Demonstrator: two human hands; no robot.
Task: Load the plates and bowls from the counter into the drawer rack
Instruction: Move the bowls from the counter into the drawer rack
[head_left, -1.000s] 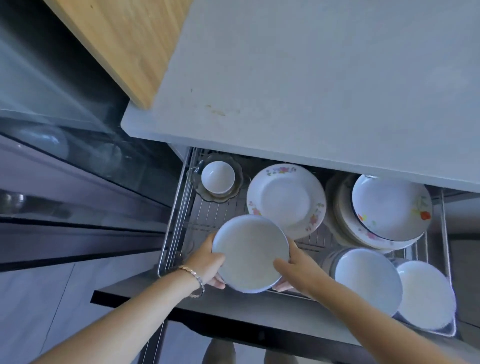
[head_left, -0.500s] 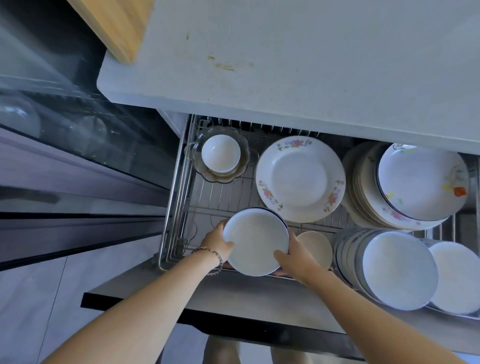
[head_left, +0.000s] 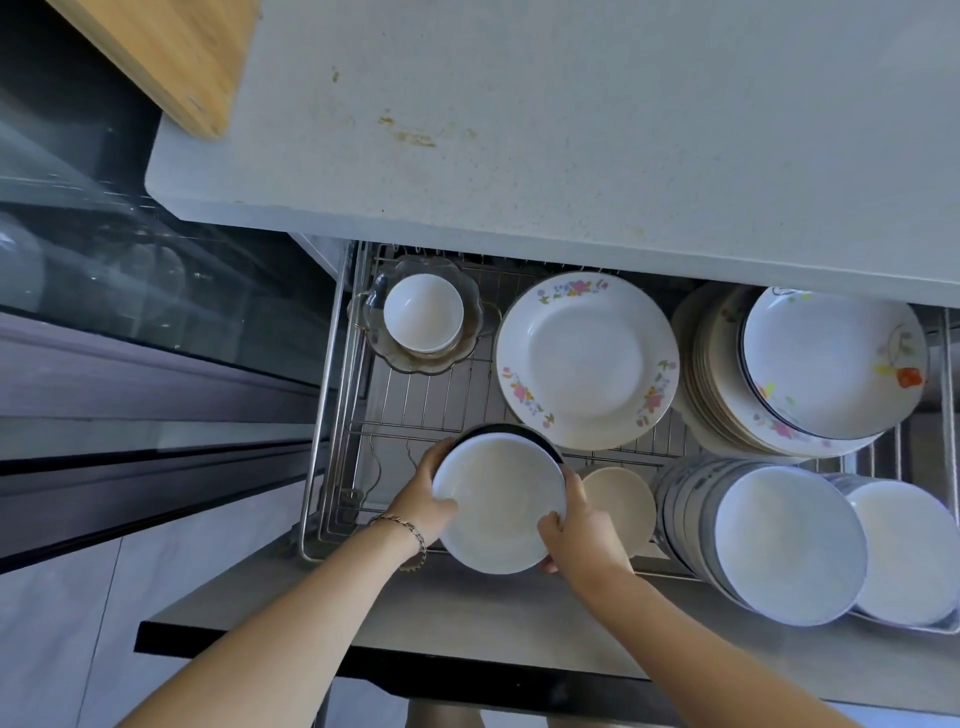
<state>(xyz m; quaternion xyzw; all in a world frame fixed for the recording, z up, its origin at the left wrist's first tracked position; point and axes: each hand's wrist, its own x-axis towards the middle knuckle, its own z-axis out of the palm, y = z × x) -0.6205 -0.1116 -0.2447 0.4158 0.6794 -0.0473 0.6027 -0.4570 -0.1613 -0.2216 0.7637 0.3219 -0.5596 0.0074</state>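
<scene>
A white bowl with a dark outer rim (head_left: 498, 504) stands tilted in the front left of the wire drawer rack (head_left: 332, 405). My left hand (head_left: 423, 493) grips its left edge and my right hand (head_left: 576, 530) grips its lower right edge. Just right of it a small cream bowl (head_left: 621, 501) leans in the rack. A flowered plate (head_left: 587, 358) stands behind them, and a small white bowl (head_left: 423, 312) sits in a glass dish (head_left: 470, 322) at the back left.
Stacks of flowered plates (head_left: 810, 379) fill the rack's back right and white bowls (head_left: 779, 540) the front right. The grey counter (head_left: 571, 130) overhangs the drawer, with a wooden board (head_left: 171, 57) at its left corner. A glass-fronted cabinet (head_left: 130, 291) lies left.
Both hands have lowered the white bowl deeper into the rack's front left slot, beside the cream bowl. The view has shifted slightly.
</scene>
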